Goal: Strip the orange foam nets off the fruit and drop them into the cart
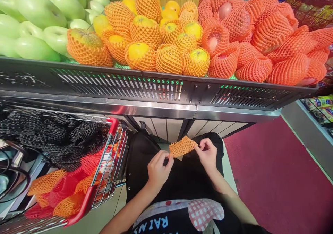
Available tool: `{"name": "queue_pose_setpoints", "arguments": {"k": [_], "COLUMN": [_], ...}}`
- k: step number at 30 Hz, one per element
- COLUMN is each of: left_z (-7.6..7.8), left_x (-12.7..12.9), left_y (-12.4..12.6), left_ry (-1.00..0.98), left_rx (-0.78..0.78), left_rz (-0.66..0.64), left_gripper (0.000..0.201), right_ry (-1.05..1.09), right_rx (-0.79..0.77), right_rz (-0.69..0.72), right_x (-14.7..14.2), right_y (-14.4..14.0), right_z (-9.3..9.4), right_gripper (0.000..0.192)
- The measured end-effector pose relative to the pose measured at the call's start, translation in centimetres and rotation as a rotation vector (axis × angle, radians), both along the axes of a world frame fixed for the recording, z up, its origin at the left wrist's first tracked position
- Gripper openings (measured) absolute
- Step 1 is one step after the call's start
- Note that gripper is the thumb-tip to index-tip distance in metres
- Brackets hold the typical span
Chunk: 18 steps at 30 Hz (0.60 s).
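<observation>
Between my two hands an orange foam fruit net [182, 147] is stretched out flat above my lap, with no fruit in it. My left hand [160, 168] pinches its left end between thumb and fingers. At the other end, my right hand [207, 153] grips the net's right edge with thumb and fingertips. Ahead, on the display, orange fruits in matching foam nets [169, 59] stand in rows. To the left of my hands, a shopping cart [113, 126] holds loose orange nets [50, 182], red nets [65, 189] and black netting [52, 137].
Green apples [39, 12] fill the display's left side, and fruits in red nets [273, 29] fill its right. The black display rim [197, 88] and a metal ledge [169, 109] run across in front of me. A red mat [275, 171] lies at right beside a shelf [312, 140].
</observation>
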State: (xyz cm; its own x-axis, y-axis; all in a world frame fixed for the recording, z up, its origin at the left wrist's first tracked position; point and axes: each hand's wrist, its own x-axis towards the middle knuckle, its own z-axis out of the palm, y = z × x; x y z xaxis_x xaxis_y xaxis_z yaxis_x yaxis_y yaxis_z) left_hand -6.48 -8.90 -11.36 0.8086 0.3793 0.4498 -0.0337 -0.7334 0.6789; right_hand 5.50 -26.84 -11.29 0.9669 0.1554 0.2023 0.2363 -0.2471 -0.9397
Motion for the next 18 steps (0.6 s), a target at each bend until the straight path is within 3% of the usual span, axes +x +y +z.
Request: {"name": "queue_pose_setpoints", "arguments": {"k": [3, 6, 8, 10, 15, 18], "left_z": [0.0, 0.1, 0.4, 0.6, 0.9, 0.8], "left_x": [0.1, -0.1, -0.3, -0.4, -0.1, 0.0], "left_y": [-0.3, -0.5, -0.6, -0.8, -1.1, -1.1], "left_ry": [-0.051, -0.118, -0.152, -0.158, -0.086, -0.067], "left_rx": [0.075, 0.135, 0.184, 0.246, 0.367, 0.382], "left_rz": [0.001, 0.000, -0.033, -0.100, -0.239, -0.244], "left_gripper": [0.014, 0.013, 0.012, 0.009, 0.009, 0.012], "right_ry": [-0.028, 0.047, 0.145, 0.287, 0.668, 0.831], "right_rx": [-0.003, 0.016, 0.068, 0.161, 0.477, 0.585], "right_rz": [0.150, 0.314, 0.360, 0.374, 0.391, 0.468], "right_x": [-1.1, -2.7, -3.6, -4.1, -3.7, -3.4], "right_y": [0.0, 0.7, 1.5, 2.6, 4.5, 4.9], "right_z": [0.1, 0.2, 0.2, 0.2, 0.5, 1.2], "right_gripper": [0.027, 0.016, 0.027, 0.038, 0.022, 0.036]}}
